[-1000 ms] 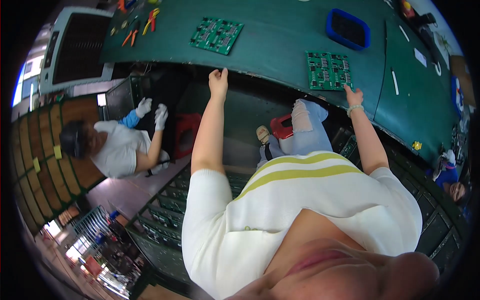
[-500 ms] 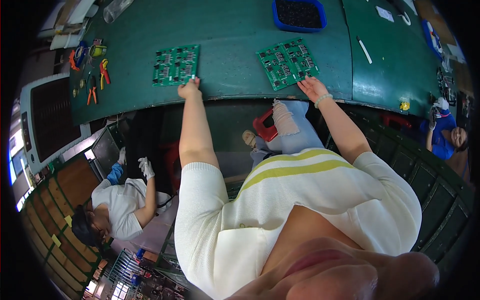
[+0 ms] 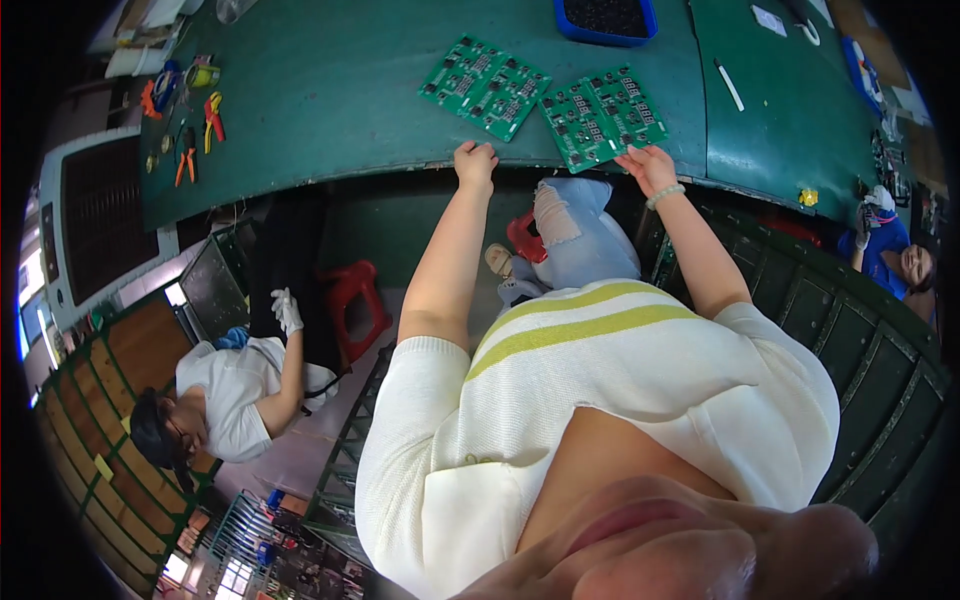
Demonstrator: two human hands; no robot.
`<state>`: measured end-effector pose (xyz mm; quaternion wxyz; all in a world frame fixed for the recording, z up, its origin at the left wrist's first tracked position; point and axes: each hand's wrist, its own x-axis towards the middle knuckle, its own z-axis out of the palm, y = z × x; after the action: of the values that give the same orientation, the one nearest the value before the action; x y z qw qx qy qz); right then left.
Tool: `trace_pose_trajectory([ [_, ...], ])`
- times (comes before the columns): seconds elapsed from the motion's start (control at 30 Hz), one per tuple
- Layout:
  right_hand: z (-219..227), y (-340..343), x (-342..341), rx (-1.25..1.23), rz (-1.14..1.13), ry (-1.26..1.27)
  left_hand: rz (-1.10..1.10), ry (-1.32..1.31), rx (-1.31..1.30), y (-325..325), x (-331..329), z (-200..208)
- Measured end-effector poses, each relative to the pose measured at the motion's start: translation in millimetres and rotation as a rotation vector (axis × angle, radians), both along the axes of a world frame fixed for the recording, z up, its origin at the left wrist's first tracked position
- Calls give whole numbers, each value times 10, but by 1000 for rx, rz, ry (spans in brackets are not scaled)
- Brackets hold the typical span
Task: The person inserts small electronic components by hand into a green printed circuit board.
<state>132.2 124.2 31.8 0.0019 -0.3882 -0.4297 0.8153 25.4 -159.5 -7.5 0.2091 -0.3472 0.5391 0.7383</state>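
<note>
Two green circuit boards lie close together on the green table, both fitted with dark parts and small displays. My right hand [image 3: 650,168], wearing a beaded bracelet, pinches the near edge of the right circuit board [image 3: 603,117]. That board sits at a slant. Just left of it is the left circuit board [image 3: 484,88], tilted the other way, their neighbouring corners nearly meeting. My left hand [image 3: 476,165] is at the table's front edge, a little below the left board and apart from it. Its fingers are curled in, with nothing visible in them.
A blue tray [image 3: 606,22] of small black pieces stands behind the boards. Pliers [image 3: 214,120] and other hand tools lie at the left, a white pen [image 3: 729,85] at the right. Two people sit nearby, a gloved person [image 3: 235,395] left and another [image 3: 888,250] far right.
The left circuit board has moved right beside the other one and turned to a slant. My left hand has come right and off that board. My right hand still holds its board.
</note>
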Motion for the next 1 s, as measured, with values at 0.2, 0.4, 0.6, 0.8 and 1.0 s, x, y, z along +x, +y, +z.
trace_pose_trajectory([
  [0.2,339,-111,361,82,113,23,-288,25,181,-191,713,433],
  [0.4,813,-1018,70,-37,416,141,-150,331,441,-525,1120,1102],
  [0.6,745,-2135,-134,-181,861,363,246,481,191,-1618,1672,1665],
  [0.8,1140,-3276,148,-297,1401,407,526,667,-158,-2961,2922,2754],
  [1.0,727,-3607,345,-267,1739,182,1185,835,-616,-3427,5193,3845],
])
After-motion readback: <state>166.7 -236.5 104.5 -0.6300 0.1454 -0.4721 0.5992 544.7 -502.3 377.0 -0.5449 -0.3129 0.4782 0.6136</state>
